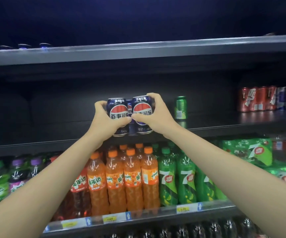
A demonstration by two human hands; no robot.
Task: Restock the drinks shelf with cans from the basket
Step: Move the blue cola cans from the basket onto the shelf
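Dark shelf, hand-held cola cans.

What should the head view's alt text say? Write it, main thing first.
Two hands, left hand and right hand, each grip a dark cola can, left can and right can, side by side at the middle shelf. A green can stands to their right; orange soda bottles fill the shelf below.

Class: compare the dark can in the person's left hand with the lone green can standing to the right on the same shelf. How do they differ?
The dark can is navy with a red-and-white roundel; the green can is green. The left hand grips the dark can, while the green can stands untouched. The dark can is at the shelf's front; the green sits further back. Both are upright.
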